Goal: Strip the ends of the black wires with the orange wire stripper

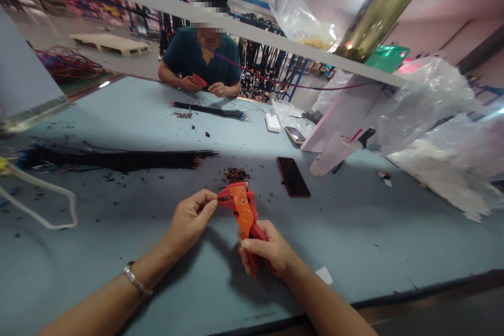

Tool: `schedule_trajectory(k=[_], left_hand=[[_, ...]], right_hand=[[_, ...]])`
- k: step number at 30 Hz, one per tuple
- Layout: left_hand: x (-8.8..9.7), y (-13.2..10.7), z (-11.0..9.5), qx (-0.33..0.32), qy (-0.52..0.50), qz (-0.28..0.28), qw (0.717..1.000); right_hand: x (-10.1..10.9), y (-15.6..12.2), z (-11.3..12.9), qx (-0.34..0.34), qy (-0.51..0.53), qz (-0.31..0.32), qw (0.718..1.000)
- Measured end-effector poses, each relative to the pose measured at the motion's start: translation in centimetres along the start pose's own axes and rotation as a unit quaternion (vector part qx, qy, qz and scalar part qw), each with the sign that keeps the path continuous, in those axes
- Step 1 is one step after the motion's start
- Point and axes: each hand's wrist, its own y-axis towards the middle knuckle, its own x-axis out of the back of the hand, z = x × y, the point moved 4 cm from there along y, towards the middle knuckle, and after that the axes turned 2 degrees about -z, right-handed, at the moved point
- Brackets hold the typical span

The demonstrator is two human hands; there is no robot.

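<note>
My right hand [264, 251] is wrapped around the handles of a red and orange wire stripper [241, 207], held upright over the blue-grey table [354, 226]. My left hand [192, 218] pinches a short dark wire end and holds it at the stripper's jaw on the left side. A long bundle of black wires [118, 159] lies on the table behind my left hand. A small heap of stripped wire bits [235, 174] sits just beyond the tool.
A dark phone [293, 177] lies right of the tool. Across the table a person [200, 58] works with a red tool beside another wire bundle [210, 110]. Clear plastic bags [441, 131] pile up on the right; a white cord [47, 205] loops at left.
</note>
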Motion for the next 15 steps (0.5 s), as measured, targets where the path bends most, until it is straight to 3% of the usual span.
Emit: schedule_trajectory(k=[6,12,15], left_hand=[[0.0,0.0,-0.1,-0.013,0.018,0.008,1.0],[0.6,0.4,0.6,0.02,0.041,-0.029,0.999],[0.4,0.4,0.7,0.022,0.038,-0.022,0.999]], right_hand=[[0.2,-0.1,-0.1,-0.009,0.008,0.005,1.0],[1.2,-0.6,0.8,0.016,0.068,-0.022,0.997],[1.3,-0.6,1.4,0.02,0.086,0.005,0.996]])
